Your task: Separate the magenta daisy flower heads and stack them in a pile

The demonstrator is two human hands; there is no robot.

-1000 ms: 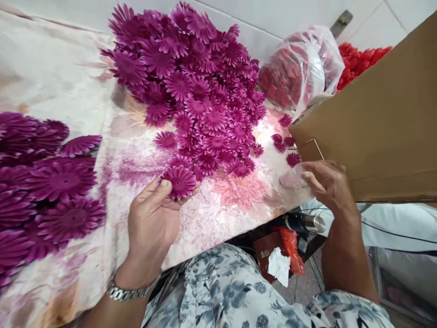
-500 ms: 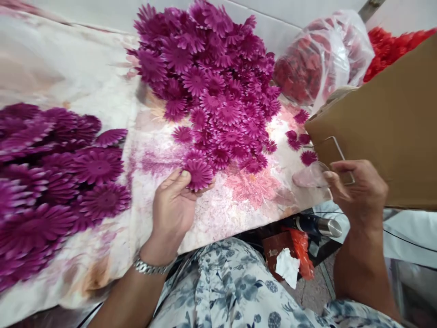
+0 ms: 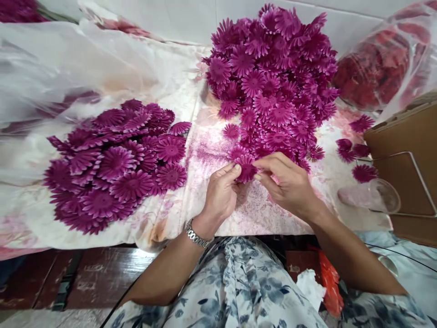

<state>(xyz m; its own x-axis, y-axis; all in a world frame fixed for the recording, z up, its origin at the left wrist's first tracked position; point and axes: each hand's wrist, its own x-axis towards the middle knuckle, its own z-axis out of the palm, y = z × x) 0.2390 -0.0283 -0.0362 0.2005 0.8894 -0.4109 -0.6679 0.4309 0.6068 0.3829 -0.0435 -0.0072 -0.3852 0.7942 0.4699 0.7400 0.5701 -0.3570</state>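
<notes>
My left hand (image 3: 220, 196) pinches a purple artificial flower head (image 3: 246, 167) by its left edge, thumb on top. At the flower's right side is my right hand (image 3: 288, 184), thumb and forefinger drawn together close to the petals. Whatever sits between those fingertips is too small to make out. Just beyond both hands rises a large heap of purple flower heads (image 3: 273, 91). Another pile of purple flower heads (image 3: 116, 168) lies to the left on the patterned tablecloth (image 3: 201, 223).
A clear plastic cup (image 3: 370, 196) lies on its side at the right, near several loose purple flowers (image 3: 364, 173). Behind it stand a bent wire (image 3: 414, 159) and a cardboard box (image 3: 409, 132). A plastic bag of red petals (image 3: 375, 64) is at the back right.
My right hand has come from beside the plastic cup to the flower in my left hand. The view has swung left, showing more of the left pile.
</notes>
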